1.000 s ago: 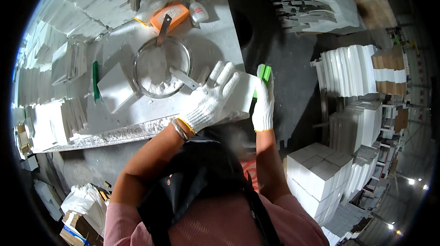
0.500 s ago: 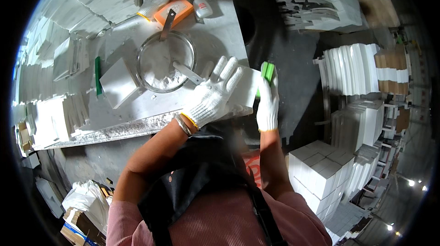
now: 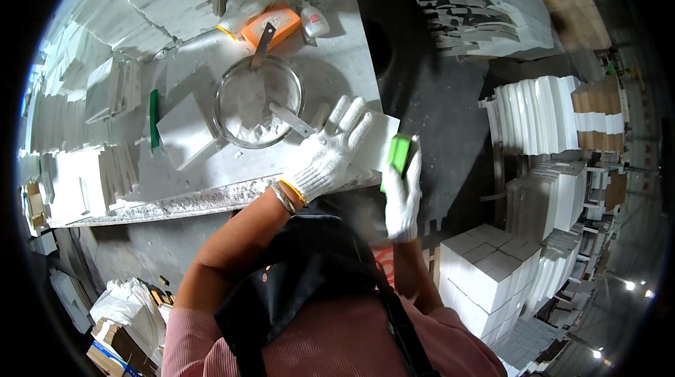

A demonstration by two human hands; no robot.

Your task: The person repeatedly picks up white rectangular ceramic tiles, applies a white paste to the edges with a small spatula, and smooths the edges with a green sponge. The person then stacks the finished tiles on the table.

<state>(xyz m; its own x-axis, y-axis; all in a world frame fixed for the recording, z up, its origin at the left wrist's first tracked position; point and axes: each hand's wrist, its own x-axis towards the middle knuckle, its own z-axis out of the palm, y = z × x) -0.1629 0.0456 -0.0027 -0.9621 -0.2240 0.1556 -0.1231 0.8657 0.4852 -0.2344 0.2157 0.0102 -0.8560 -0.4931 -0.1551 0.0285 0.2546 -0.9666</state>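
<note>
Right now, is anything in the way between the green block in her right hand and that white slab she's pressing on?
Nothing visible. The right hand holds the green block right at the white slab's right edge, with no object between them. The left hand lies flat on the slab's other side, clear of that edge.

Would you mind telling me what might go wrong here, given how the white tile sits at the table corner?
1. The white tile overhangs the table corner; if the left hand pressing it eases, it may tip off.
2. The right hand works the green block along the tile's edge; a slip could chip it.
3. The bowl of white paste, with its scraper, stands close by the left hand and might be knocked.
</note>
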